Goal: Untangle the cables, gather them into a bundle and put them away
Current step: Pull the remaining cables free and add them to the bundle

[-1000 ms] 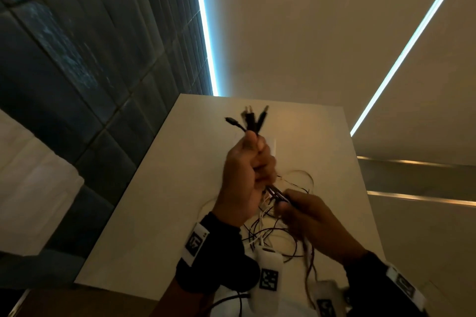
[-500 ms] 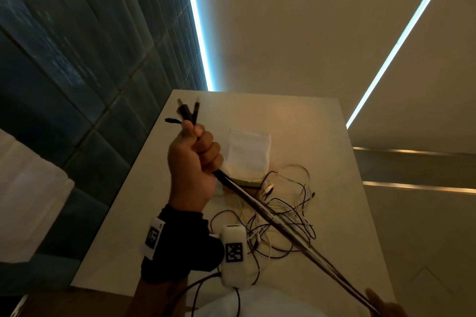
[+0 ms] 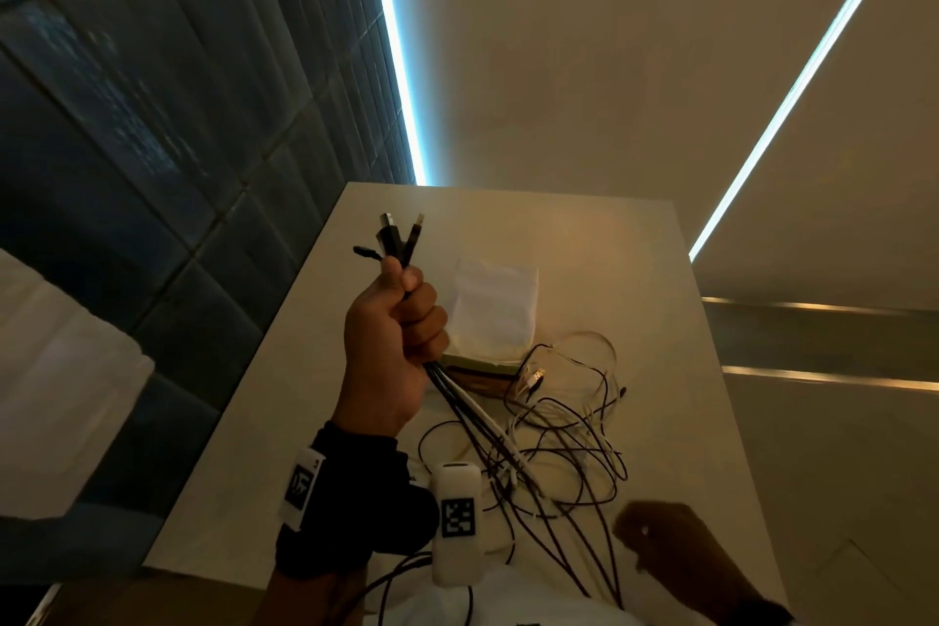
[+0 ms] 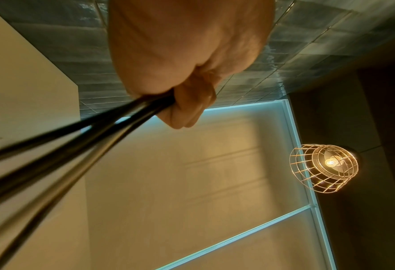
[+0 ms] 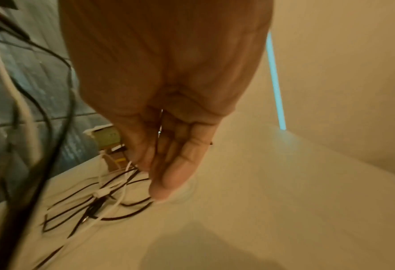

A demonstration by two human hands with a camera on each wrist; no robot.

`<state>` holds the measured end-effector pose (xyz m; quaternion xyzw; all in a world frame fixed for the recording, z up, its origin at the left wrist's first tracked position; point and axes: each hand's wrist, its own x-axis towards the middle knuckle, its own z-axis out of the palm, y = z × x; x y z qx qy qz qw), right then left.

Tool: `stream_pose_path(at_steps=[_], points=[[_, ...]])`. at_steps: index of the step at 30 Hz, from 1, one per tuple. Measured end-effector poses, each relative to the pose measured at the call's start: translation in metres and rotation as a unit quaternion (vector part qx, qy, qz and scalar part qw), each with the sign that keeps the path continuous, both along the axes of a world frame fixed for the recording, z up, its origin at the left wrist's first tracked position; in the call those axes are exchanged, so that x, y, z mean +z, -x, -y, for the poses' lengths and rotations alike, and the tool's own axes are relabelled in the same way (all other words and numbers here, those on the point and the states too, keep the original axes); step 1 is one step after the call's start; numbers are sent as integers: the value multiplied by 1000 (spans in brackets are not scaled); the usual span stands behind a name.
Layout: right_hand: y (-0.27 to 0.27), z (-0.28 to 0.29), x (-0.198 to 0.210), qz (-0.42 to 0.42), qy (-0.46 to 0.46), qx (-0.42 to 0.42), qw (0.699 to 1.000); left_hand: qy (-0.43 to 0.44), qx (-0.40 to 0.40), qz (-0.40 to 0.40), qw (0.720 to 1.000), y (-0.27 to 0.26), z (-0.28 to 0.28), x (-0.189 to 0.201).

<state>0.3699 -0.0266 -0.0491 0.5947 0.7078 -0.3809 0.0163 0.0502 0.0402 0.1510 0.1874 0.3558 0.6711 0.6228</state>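
Observation:
My left hand (image 3: 401,320) is raised over the white table (image 3: 635,269) and grips a bundle of black and white cables in its fist. Their plug ends (image 3: 399,234) stick up above the thumb. The gripped strands (image 3: 477,422) hang slack down to the right into a loose tangle of cables (image 3: 564,432) on the table. In the left wrist view the fist (image 4: 184,107) clamps the black cables (image 4: 76,146). My right hand (image 3: 660,539) hovers low at the near right of the tangle. In the right wrist view its fingers (image 5: 168,164) are relaxed and hold nothing that I can see.
A white cloth pouch (image 3: 495,310) lies on a flat box (image 3: 477,365) just behind the tangle, close to my left fist. A dark tiled wall (image 3: 152,117) runs along the table's left side. A caged lamp (image 4: 323,168) hangs overhead.
My right hand slid down the strands from under the left fist and pulled them taut, then let go. The strands now hang slack, and the right hand has come back beside the tangle.

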Motion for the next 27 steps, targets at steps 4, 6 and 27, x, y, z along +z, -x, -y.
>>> stream_pose_path(at_steps=[4, 6, 27], points=[[44, -38, -19, 4, -83, 42, 996, 6, -19, 0, 1000, -3, 4, -2], [46, -43, -32, 45, -105, 48, 992, 7, -21, 0, 1000, -3, 4, -2], [77, -102, 33, -286, -197, -130, 929, 12, -41, -88, 995, -17, -1, -22]])
